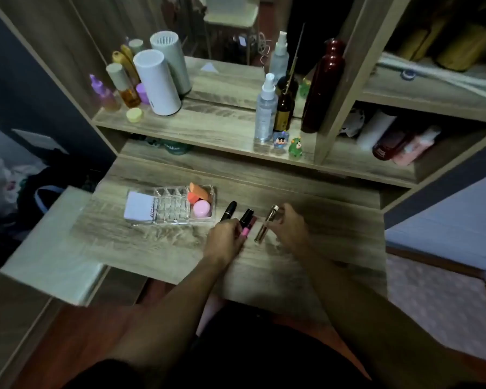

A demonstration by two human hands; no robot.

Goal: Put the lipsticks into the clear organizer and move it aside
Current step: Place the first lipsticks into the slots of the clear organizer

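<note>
A clear organizer [171, 206] with a grid of empty slots sits on the wooden desk [306, 265], left of centre. Its right compartment holds orange and pink makeup sponges [199, 198]. Three lipsticks lie side by side to its right: a black one [228, 211], a pink one with a black cap [247, 222] and a slim gold one [266, 223]. My left hand [226, 239] rests on the lower ends of the black and pink tubes, fingers curled on them. My right hand [289, 226] hovers just right of the gold tube, fingers apart.
A white pad [139, 205] lies against the organizer's left side. The shelf behind carries a white cylinder [157, 82], amber and purple bottles, a spray bottle [265, 111], a dark red bottle [323, 85] and small figurines [288, 144]. A white board [51, 245] juts out at the left.
</note>
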